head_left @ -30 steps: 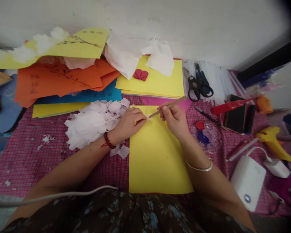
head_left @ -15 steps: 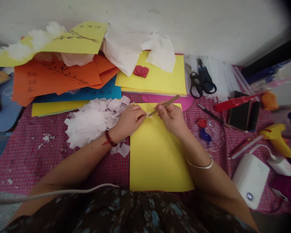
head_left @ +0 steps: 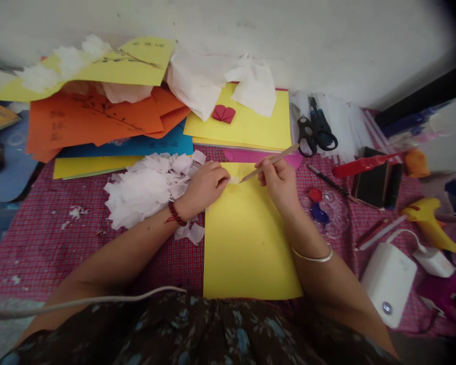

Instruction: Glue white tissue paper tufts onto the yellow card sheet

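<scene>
Tissue bit [head_left: 234, 179] stays pinched by the left hand [head_left: 203, 188] on yellow paper [head_left: 247, 243]. The right hand [head_left: 279, 182] grips the stick [head_left: 270, 162]; its tip has backed off, so that poke looks done.

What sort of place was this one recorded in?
Probably a paper-craft worktable, perhaps at home: stacked coloured paper sheets, scissors and a yellow glue gun crowd a checked cloth, while the left hand pinches a tissue scrap and the right hand holds a wooden stick.
</scene>
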### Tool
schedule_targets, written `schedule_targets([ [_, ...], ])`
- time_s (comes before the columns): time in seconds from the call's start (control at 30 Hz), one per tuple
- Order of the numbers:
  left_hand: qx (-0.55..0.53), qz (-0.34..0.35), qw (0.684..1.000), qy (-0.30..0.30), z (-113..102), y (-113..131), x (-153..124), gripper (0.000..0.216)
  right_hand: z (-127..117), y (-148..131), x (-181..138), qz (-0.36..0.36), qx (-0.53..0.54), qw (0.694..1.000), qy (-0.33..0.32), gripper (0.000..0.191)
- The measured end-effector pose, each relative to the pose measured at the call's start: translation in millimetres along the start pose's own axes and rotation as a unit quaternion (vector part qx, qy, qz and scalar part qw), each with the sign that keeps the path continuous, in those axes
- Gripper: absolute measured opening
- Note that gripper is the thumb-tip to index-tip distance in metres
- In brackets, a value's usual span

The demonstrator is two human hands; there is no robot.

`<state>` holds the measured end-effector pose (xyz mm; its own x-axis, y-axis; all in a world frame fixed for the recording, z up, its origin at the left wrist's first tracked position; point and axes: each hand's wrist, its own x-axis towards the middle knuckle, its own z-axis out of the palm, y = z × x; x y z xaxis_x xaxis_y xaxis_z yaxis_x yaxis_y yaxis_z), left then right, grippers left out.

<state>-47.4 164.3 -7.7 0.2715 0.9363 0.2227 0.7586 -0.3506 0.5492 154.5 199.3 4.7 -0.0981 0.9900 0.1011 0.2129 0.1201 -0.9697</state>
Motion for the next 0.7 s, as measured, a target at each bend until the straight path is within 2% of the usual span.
schedule_targets([
  [0.47, 0.009, -0.028, 0.999, 0.023, 5.0, -0.3, 2.1, 0.008, 12.2, 5.8, 1.7, 0.021, 0.041, 0.999, -0.029, 0.036],
  [0.6, 0.004, -0.008, 1.0, 0.012, 0.9, 2.0, 0.3, 0.01, 12.6, 5.1, 1.5, 0.023, 0.038, 0.999, -0.031, 0.035],
  [0.7, -0.009, 0.034, 0.999, 0.002, -4.3, 4.3, -3.6, 0.017, 12.5, 5.2, 1.8, 0.024, 0.034, 0.999, -0.031, 0.035],
])
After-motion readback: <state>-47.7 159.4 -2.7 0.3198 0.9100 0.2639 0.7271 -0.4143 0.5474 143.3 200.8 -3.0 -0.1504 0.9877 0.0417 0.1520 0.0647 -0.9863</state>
